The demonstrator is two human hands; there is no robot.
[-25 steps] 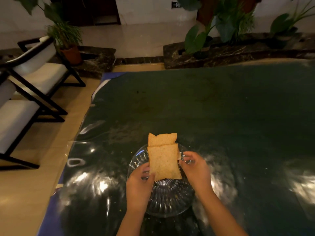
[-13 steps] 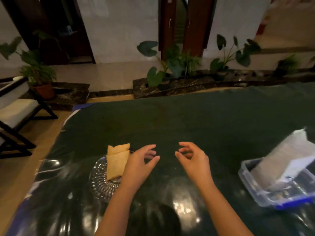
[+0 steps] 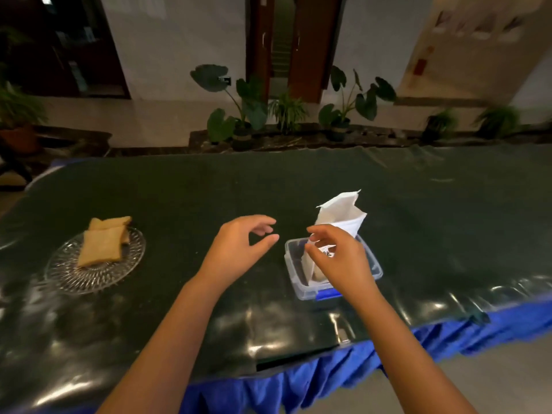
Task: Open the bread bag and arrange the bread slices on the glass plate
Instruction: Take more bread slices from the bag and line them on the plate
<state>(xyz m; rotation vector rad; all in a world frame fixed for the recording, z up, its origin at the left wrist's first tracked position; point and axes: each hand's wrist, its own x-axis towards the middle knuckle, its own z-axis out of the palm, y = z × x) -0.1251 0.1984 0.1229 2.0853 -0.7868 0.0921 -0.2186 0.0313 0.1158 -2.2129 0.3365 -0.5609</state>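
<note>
1. White paper bread bag (image 3: 339,222) stands upright in a clear plastic box with a blue latch (image 3: 300,265), mouth open at the top; the right hand (image 3: 337,258) is in front of it, fingers curled at the bag's lower front, though a firm grip cannot be told.
2. The left hand (image 3: 239,249) hovers just left of the box, half open and empty.
3. A round ribbed glass plate (image 3: 131,255), well left, holds two overlapping tan bread slices (image 3: 103,248).
4. Everything rests on a glossy dark green worktop (image 3: 298,180) skirted in blue cloth (image 3: 328,380); potted plants (image 3: 248,115) line the wall beyond.
</note>
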